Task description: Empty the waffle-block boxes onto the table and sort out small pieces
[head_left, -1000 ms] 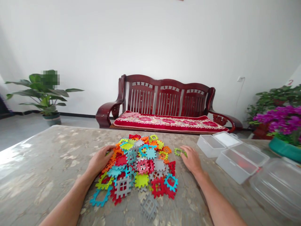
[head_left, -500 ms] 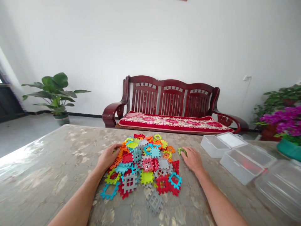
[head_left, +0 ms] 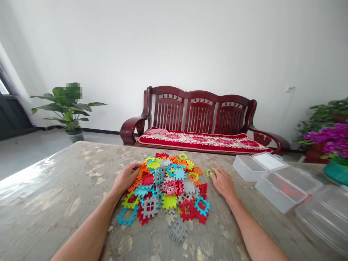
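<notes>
Floral grey-brown tabletop (head_left: 67, 195); left hand (head_left: 127, 178) borders heaped multicoloured toothed plastic tiles (head_left: 172, 187), right hand (head_left: 223, 182) meets a green toothed plastic frame (head_left: 208, 173), seemingly poised, finger grips unclear; lifting calls for pinching.

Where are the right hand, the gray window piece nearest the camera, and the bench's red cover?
Right hand (head_left: 223, 182): head view, back of the hand.
Gray window piece (head_left: 178, 229): head view, its central crossbars.
Red cover (head_left: 203, 140): head view, its patterned middle.

Pieces (head_left: 170, 201) lie on the table (head_left: 73, 185), bench (head_left: 200, 113) behind, boxes (head_left: 272, 192) right.
</notes>
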### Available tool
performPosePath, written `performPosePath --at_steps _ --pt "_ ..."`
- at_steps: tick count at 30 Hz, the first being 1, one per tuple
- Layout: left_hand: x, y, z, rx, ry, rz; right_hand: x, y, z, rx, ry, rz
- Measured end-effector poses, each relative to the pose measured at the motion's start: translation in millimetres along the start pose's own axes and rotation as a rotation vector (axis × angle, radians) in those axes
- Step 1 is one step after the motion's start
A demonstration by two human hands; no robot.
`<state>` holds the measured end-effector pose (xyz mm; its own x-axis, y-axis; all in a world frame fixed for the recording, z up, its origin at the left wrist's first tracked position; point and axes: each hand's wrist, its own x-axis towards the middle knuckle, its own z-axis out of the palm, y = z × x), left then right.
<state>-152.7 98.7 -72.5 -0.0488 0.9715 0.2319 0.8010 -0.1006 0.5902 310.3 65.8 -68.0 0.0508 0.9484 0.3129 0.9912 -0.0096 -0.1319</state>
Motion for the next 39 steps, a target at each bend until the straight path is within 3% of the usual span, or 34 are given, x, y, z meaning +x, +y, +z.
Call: performPosePath --at_steps 13,39 --pt "3 -10 5.1 -0.047 0.010 0.012 -4 -4 -3 -0.023 -0.005 -0.025" --pt "-1 1 -0.7 -0.001 0.021 -0.006 -6 -3 -4 -0.003 -0.017 -0.043"
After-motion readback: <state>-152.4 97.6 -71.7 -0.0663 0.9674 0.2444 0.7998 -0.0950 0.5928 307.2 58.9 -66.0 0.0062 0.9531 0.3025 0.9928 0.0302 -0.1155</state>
